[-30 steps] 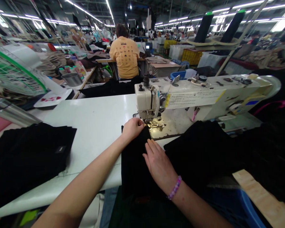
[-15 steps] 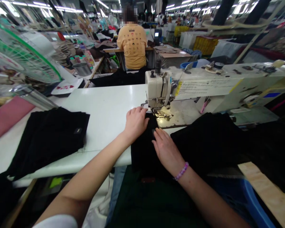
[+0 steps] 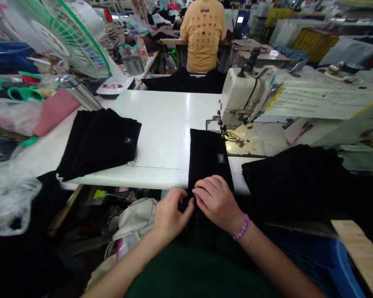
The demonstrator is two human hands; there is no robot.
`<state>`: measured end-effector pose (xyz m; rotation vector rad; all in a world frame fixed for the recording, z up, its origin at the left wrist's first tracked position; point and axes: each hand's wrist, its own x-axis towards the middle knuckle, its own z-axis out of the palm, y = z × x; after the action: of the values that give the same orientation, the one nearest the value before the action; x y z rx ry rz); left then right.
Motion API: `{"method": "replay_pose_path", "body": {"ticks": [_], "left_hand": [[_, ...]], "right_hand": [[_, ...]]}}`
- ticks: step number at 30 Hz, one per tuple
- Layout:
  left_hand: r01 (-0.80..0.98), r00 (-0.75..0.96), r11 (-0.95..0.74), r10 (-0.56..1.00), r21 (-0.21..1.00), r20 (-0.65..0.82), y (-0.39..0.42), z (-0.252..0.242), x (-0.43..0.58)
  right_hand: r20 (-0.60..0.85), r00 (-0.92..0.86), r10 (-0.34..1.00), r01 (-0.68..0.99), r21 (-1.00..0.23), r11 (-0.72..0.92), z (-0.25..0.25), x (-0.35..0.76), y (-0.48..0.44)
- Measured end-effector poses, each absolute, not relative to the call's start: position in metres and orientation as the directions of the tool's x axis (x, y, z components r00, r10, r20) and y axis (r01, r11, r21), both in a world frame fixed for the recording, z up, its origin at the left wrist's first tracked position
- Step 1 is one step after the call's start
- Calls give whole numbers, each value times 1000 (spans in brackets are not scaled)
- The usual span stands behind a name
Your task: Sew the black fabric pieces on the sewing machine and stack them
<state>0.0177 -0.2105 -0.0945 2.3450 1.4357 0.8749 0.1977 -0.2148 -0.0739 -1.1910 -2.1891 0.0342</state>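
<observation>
Black cloth piece [image 3: 205, 153], one, with one small label [image 3: 221, 158], lies at the centre of the white surface [image 3: 161, 124]. Its far right corner is just beside the sewing foot; its near end hangs over the front edge, at both hands.

From left to right: one green-rimmed fan [image 3: 90, 41] stands behind one stack of black cloth [image 3: 99, 145]. One label shows on the stack; its edges suggest several layers, too merged to count.

Next, the left hand [image 3: 171, 215] is curled, thumb and forefinger appearing to pinch the near edge of the piece. The right hand [image 3: 219, 203], with one beaded bracelet [image 3: 242, 227] at its wrist, has its fingers bent down, seemingly gripping the same edge.

Beyond is one sewing machine [image 3: 245, 91], then one heap of black cloth [image 3: 298, 182], its pieces uncountable and without visible labels.

Judging from this, the work is partway: the label is already on the centre piece; whether stitching remains there cannot be told, and the heap may be unworked.
</observation>
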Motion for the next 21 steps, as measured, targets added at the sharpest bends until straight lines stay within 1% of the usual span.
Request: {"method": "replay_pose_path", "body": {"ticks": [2, 5, 9, 11, 14, 21], "left_hand": [[713, 296, -469, 875, 521, 384, -209, -93, 21], [674, 285, -494, 860, 549, 424, -207, -88, 24], [629, 266, -514, 847, 583, 460, -210, -83, 24], [602, 262, -533, 835, 594, 484, -212, -82, 23], [555, 278, -562, 820, 613, 499, -213, -80, 23], [452, 267, -548, 836, 704, 480, -215, -74, 26]], "right_hand": [[566, -366, 739, 732, -316, 604, -77, 194, -214], [638, -309, 705, 717, -331, 614, -77, 191, -216], [693, -311, 650, 730, -264, 631, -71, 190, -219], [701, -323, 636, 741, -231, 631, -67, 189, -219], [708, -324, 628, 750, -213, 627, -64, 189, -218], [705, -317, 634, 737, -237, 632, -63, 190, -220]]}}
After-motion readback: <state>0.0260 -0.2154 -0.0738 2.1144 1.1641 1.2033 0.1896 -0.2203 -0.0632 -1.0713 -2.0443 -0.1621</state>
